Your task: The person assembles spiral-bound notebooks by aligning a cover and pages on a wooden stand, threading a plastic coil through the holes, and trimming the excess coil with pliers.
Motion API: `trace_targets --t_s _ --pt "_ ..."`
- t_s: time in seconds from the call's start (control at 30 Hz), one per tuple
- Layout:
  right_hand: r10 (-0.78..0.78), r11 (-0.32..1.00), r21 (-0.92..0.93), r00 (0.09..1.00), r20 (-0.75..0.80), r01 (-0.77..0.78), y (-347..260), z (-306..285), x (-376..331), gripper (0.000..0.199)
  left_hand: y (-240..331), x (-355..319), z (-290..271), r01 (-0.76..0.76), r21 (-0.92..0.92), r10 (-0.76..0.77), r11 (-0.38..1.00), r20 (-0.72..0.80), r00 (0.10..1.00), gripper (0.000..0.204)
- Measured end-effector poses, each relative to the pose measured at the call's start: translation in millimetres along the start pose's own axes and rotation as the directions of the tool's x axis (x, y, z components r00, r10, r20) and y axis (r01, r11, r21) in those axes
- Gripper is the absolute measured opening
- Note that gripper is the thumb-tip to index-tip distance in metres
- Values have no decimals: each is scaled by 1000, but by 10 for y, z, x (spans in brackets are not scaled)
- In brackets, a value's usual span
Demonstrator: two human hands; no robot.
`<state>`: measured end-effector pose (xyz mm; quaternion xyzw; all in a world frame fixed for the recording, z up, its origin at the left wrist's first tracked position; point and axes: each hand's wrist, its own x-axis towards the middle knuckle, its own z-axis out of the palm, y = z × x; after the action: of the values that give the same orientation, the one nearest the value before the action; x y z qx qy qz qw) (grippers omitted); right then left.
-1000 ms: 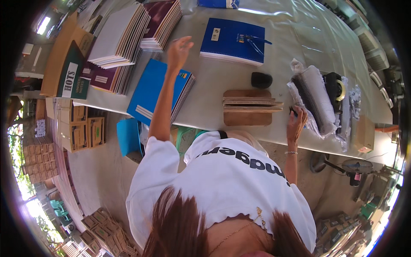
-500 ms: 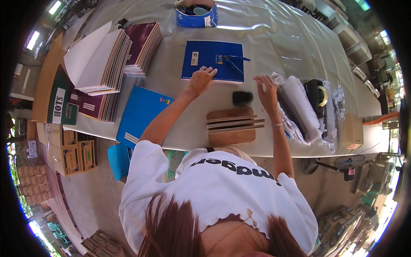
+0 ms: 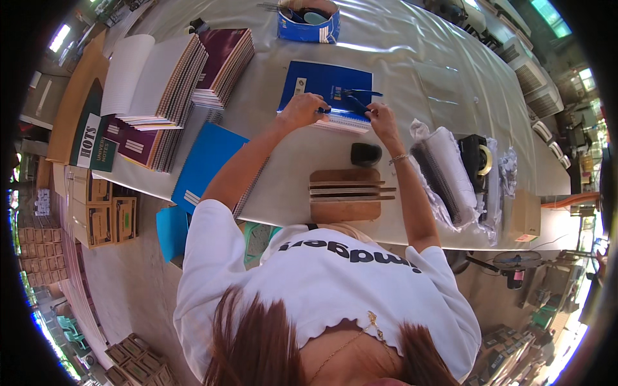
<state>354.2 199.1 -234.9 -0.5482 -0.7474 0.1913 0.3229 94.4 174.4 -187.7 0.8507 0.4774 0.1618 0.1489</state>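
Note:
A dark blue spiral notebook point(image 3: 315, 80) lies ahead of me, its near edge with the wire binding and white pages showing. Blue-handled pliers point(image 3: 358, 96) rest on its cover at the right. My left hand point(image 3: 302, 110) is closed at the near left part of the notebook, with a bit of dark blue between thumb and fingers. At the near right corner, my right hand point(image 3: 382, 121) has its fingers pinched together beside the pliers. What sits between those fingertips is too small to make out.
A small black object point(image 3: 365, 154) and a wooden block with slats point(image 3: 346, 195) stand nearer me. Stacked notebooks point(image 3: 161, 83) and a bright blue notebook point(image 3: 209, 161) are left. Wrapped wire coils point(image 3: 444, 174) and a tape dispenser point(image 3: 475, 157) lie right. A blue container point(image 3: 309, 31) stands behind.
My right hand has moved left and forward from beside the notebook onto its near right corner. My left hand has closed at the near edge, where more of the white pages now shows.

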Motion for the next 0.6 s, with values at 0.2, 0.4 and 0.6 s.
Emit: trace_targets --t_s 0.2,0.4,0.6 --pt "120 980 164 992 -23 -115 253 -95 -25 20 -102 119 -111 25 -2 -24 1000 152 988 35" --pt "388 762 554 921 23 -335 298 -306 -217 22 -139 158 -107 -52 -25 55 998 139 989 34" --pt "495 736 587 859 -126 -338 434 -306 -304 21 -153 139 20 -30 -66 24 997 -85 996 20"
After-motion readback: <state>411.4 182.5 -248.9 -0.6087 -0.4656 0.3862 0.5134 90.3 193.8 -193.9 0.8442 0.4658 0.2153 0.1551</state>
